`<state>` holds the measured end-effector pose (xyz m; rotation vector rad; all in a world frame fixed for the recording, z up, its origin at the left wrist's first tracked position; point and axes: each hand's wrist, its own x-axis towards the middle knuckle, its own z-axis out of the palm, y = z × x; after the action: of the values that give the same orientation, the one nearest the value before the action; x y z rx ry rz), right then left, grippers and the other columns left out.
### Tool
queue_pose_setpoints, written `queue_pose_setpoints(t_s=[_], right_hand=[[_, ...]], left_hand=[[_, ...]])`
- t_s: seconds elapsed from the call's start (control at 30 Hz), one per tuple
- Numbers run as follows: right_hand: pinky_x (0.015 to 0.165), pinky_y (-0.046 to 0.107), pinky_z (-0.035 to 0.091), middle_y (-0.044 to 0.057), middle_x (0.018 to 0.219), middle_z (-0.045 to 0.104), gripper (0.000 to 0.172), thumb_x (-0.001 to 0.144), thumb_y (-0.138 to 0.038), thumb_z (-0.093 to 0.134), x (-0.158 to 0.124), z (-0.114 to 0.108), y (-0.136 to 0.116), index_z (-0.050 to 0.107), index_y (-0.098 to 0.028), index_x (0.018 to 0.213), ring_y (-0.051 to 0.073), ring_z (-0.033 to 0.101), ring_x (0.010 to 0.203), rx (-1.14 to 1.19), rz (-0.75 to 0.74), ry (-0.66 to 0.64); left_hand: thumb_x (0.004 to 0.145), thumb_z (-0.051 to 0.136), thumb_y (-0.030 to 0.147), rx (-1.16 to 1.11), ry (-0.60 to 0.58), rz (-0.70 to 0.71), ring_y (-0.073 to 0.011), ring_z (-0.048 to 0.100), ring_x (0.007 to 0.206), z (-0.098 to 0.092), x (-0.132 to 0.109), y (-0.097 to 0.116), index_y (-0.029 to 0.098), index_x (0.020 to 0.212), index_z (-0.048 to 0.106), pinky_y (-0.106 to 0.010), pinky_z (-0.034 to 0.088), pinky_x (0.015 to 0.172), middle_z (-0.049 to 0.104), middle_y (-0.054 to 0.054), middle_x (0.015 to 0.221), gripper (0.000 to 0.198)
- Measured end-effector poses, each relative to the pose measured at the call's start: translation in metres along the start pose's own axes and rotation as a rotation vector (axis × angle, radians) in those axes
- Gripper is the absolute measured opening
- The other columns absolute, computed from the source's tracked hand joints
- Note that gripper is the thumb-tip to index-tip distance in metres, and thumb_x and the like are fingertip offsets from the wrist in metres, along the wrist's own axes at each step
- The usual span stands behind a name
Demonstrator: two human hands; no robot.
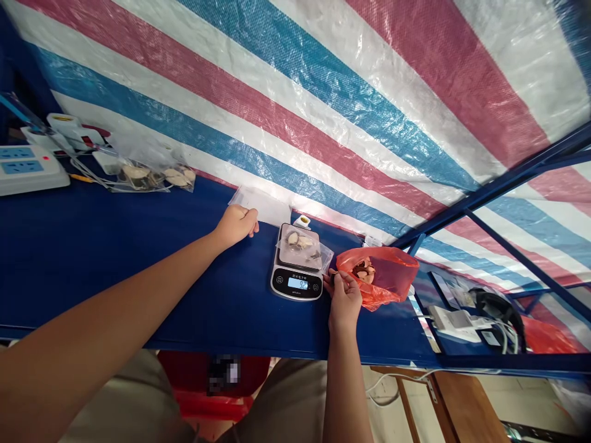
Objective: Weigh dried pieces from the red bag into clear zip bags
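A small digital scale point(297, 282) stands on the blue table point(115, 258), its display lit. A clear plastic bag point(302, 245) with a few pale slices lies on its platform. My right hand point(344, 299) is just right of the scale, its fingers pinched on a small dark piece, at the mouth of a red plastic bag point(385, 277) that holds brownish pieces. My left hand point(237, 223) rests curled on the table left of the scale, touching a stack of empty clear bags point(265, 203).
At the far left are a white power strip point(28, 167), a white device point(74, 129) and filled clear bags point(152, 175). A striped tarp point(323, 92) hangs behind the table. At the right, a lower shelf holds chargers and cables point(466, 320).
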<state>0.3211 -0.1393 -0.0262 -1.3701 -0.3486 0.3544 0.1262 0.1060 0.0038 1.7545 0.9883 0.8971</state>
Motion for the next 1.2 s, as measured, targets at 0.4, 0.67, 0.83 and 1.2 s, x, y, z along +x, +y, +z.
queue_pose_setpoints(t_s=[0.4,0.67,0.83,1.2], right_hand=[[0.066,0.03,0.062,0.009,0.093,0.079,0.045,0.072,-0.046,0.082,-0.0012,0.0009,-0.0005,0.062,-0.017,0.099,0.019,0.075,0.075,-0.028,-0.011,0.005],[0.066,0.032,0.061,0.009,0.091,0.078,0.045,0.07,-0.046,0.082,-0.0012,0.0011,-0.0015,0.062,-0.018,0.098,0.021,0.075,0.074,-0.041,-0.004,-0.005],[0.065,0.031,0.06,0.009,0.091,0.078,0.044,0.07,-0.045,0.08,-0.0019,0.0023,-0.0032,0.062,-0.018,0.099,0.02,0.075,0.074,-0.045,0.0,0.002],[0.049,0.024,0.048,0.008,0.089,0.077,0.039,0.072,-0.047,0.078,-0.0034,0.0031,-0.004,0.063,-0.018,0.095,0.015,0.066,0.065,-0.105,-0.046,0.008]], left_hand=[[0.081,0.05,0.032,0.071,-0.094,0.017,-0.0152,0.049,0.04,-0.0023,0.0034,-0.002,0.023,0.036,0.045,-0.03,0.042,0.051,0.048,-0.003,0.036,0.046],[0.084,0.048,0.034,0.058,-0.095,0.036,-0.0154,0.049,0.043,-0.0041,0.0038,-0.0032,0.022,0.036,0.045,-0.03,0.042,0.054,0.047,-0.005,0.037,0.049],[0.084,0.047,0.031,0.084,-0.115,0.0,-0.0146,0.047,0.042,-0.0056,0.0029,0.0007,0.022,0.036,0.043,-0.03,0.04,0.052,0.045,-0.004,0.037,0.049],[0.084,0.052,0.039,-0.028,-0.16,-0.021,-0.0122,0.037,0.041,-0.0063,0.0048,-0.0034,0.023,0.039,0.036,-0.032,0.032,0.047,0.037,-0.001,0.038,0.05]])
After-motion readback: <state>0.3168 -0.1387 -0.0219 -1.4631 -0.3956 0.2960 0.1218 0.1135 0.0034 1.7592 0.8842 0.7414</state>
